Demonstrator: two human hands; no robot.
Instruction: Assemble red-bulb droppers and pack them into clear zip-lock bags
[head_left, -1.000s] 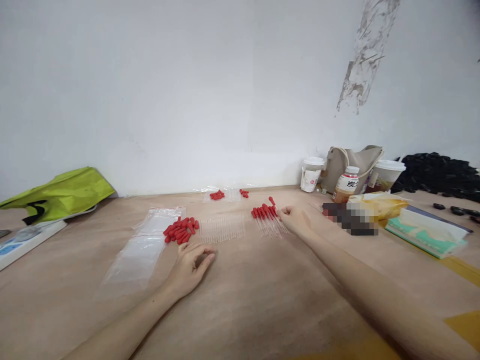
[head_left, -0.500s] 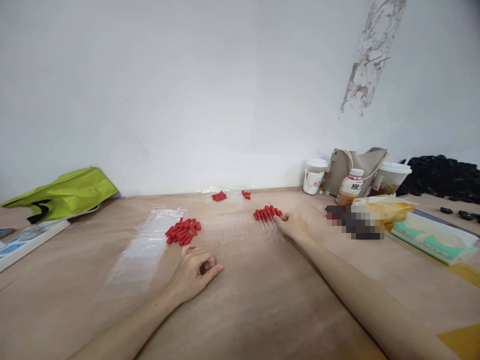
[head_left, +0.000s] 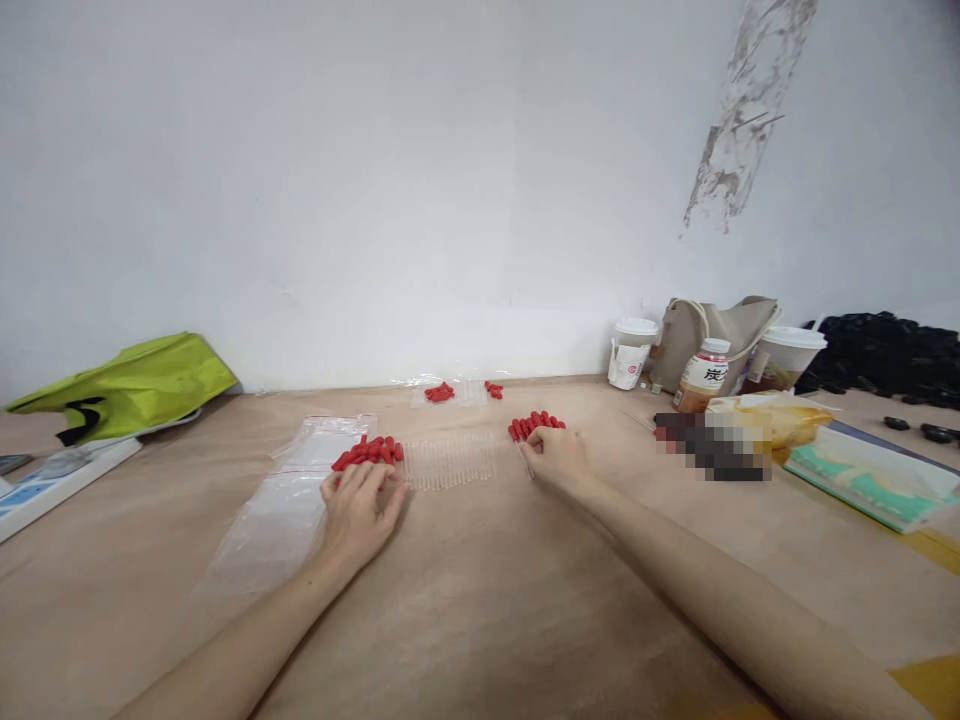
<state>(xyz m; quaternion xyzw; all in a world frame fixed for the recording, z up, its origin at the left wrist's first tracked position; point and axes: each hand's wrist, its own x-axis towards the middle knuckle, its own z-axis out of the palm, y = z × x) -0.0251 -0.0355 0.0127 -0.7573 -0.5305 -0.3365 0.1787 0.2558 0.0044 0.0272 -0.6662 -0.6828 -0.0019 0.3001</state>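
Leftmost, a crumpled lime-green bag (head_left: 127, 385) lies against the white wall, with a flat white board (head_left: 64, 480) just in front of it on the tan surface (head_left: 487, 600). Next come clear, flat plastic bags (head_left: 289, 495), glossy and seemingly empty, spread beside the left hand (head_left: 358, 510). That hand lies palm down with its fingers loosely spread, the fingertips touching the near edge of a heap of small red rubber caps (head_left: 369, 452). Just right of the heap, a row of thin clear tubes (head_left: 450, 460) lies side by side, and farther back near the wall sit a few more red caps (head_left: 439, 392) on clear plastic. The right hand (head_left: 555, 455) is curled over a bundle of tubes already fitted with red caps (head_left: 534, 425), its fingers pressed together on them; the red ends stick out beyond the knuckles. Farther right stand a lidded paper cup (head_left: 630, 350), a beige bag (head_left: 712, 325), a small bottle (head_left: 701, 375), a second lidded cup (head_left: 784, 355), a yellow packet (head_left: 780, 420) and a green-and-white pack (head_left: 862, 470), with a black pile (head_left: 885, 345) behind.
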